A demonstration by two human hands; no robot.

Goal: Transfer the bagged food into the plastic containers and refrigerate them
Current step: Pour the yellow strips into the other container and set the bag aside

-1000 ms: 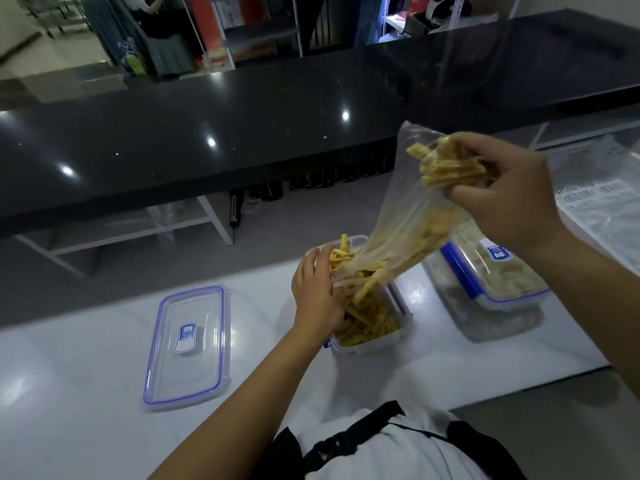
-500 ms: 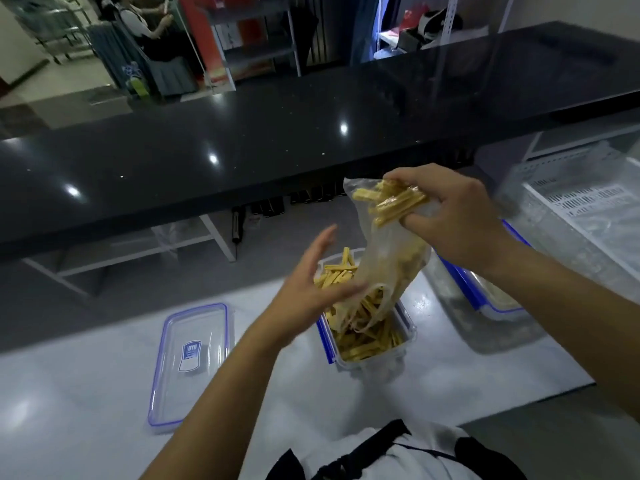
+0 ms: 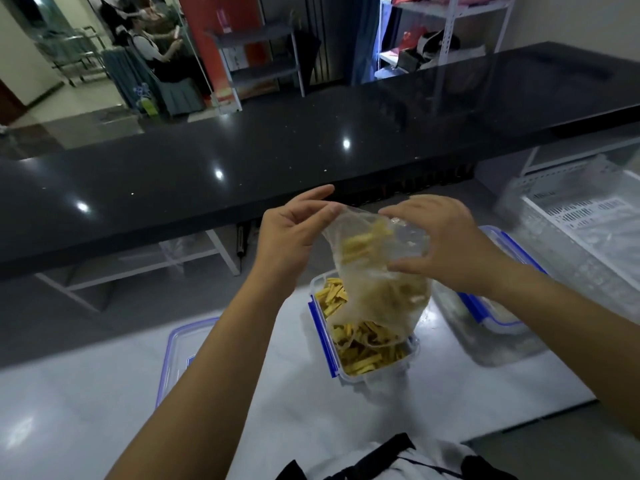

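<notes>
A clear plastic bag [image 3: 375, 271] with yellow food sticks left in its top hangs mouth-down over an open blue-clipped plastic container [image 3: 327, 332] on the white counter. The container holds a heap of yellow sticks [image 3: 367, 355]. My left hand [image 3: 291, 237] pinches the bag's upper left corner between thumb and fingers. My right hand [image 3: 436, 244] grips the bag's upper right side, thumb underneath. A second container [image 3: 498, 306], lidded with blue clips, sits to the right, partly behind my right forearm.
A loose clear lid [image 3: 180, 355] with a blue rim lies left of the open container, partly hidden by my left arm. A black raised counter [image 3: 207, 168] runs across the back. White perforated trays [image 3: 581, 216] stand at the right. People sit in the far background.
My left hand rose from the bag's lower side to pinch its top corner. My right hand shifted its hold; the bag hangs more upright over the container.
</notes>
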